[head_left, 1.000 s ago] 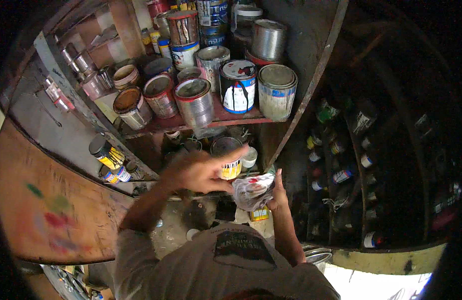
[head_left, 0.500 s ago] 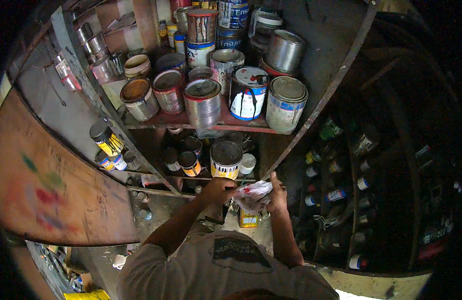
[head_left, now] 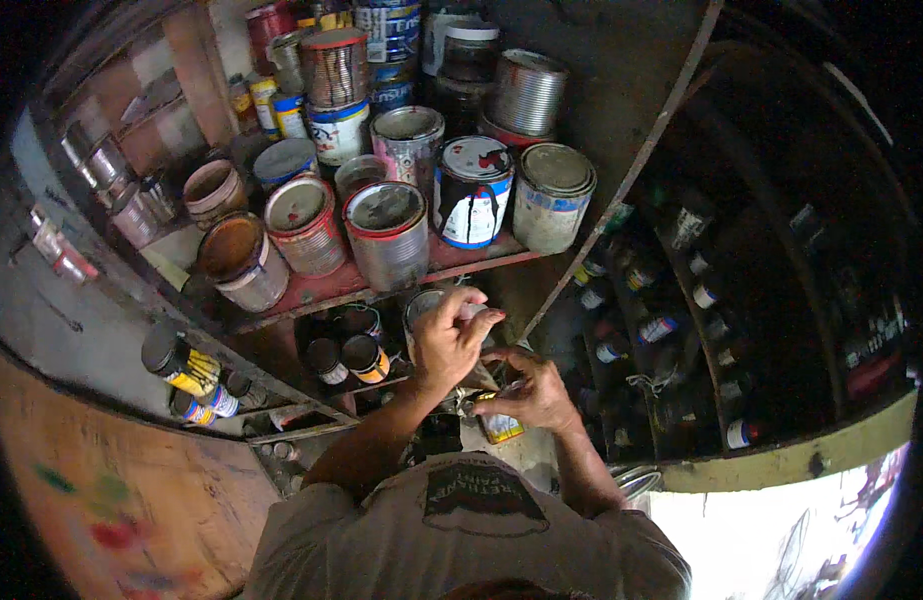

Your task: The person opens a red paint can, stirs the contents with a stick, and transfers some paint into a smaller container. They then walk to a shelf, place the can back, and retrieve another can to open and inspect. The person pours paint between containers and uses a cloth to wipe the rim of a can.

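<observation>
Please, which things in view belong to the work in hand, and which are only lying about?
Probably involved:
Round metal can, partly hidden behind the left hand

Apparently lying about:
White-and-blue round metal can with black drips
Round metal can with rusty-brown top

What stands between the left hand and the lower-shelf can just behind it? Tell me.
Nothing visible stands between the left hand and the can. The hand hides part of the can, so I can't tell whether they touch.
</observation>
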Action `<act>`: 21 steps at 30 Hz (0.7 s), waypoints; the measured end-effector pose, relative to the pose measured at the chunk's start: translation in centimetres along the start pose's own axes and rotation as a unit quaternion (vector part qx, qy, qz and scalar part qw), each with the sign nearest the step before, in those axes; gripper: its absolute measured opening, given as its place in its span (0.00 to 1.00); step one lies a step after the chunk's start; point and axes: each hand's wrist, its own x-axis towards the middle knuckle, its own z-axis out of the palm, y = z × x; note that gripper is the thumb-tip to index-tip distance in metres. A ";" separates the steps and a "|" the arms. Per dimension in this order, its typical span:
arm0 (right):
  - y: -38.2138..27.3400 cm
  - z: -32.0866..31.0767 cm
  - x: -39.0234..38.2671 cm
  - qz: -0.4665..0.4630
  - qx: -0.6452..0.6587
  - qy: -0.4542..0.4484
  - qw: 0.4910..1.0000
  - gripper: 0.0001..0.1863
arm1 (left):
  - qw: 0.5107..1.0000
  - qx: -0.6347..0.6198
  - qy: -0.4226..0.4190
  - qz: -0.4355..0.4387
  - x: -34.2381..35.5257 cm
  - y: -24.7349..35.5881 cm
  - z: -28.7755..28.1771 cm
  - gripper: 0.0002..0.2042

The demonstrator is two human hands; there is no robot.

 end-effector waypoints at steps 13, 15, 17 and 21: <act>5.3 -1.4 -9.2 0.162 0.025 0.270 0.949 0.08 | 0.957 0.207 -0.033 0.199 26.4 8.6 4.2 0.55; 5.9 -1.5 -10.4 0.208 0.036 0.283 0.936 0.09 | 0.966 0.217 -0.059 0.130 31.4 7.4 4.9 0.60; 8.1 -1.9 -11.8 0.165 0.031 0.292 0.941 0.11 | 0.949 0.275 -0.104 0.111 34.6 4.5 6.2 0.64; 9.8 -3.7 -13.8 0.128 0.075 0.316 0.937 0.08 | 0.943 0.271 -0.146 0.127 34.5 4.5 5.6 0.64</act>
